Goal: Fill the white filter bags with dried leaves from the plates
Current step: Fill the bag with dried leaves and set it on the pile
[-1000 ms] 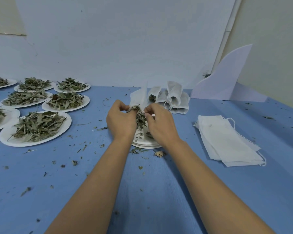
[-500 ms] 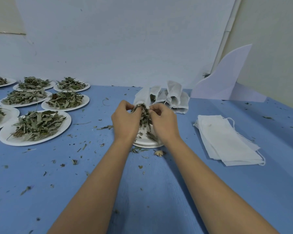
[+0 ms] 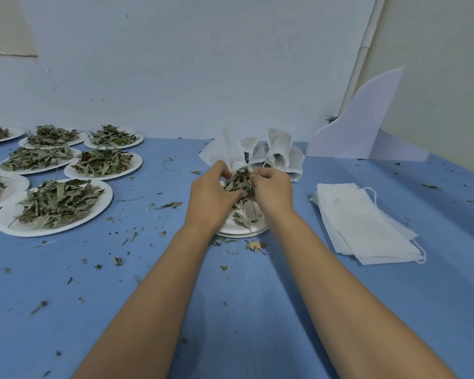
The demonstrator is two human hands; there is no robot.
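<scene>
Above the near-empty plate (image 3: 241,228), the left hand (image 3: 211,196) and right hand (image 3: 271,191) pinched a wad of dried leaves (image 3: 240,180) into a filter bag (image 3: 231,151); both looked light, limp, crumbly, best gripped at the bag's mouth

Matt blue table (image 3: 230,310); thin cloth-like filter bags (image 3: 364,222); matt plates (image 3: 17,228).

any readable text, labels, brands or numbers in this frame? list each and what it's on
None. Nothing readable in the head view.
Paper plates: plain white, no print.
Stack of empty filter bags: blank.
Filter bag held by left hand and right hand: blank.
White foam board and wall: no marks or signs.
</scene>
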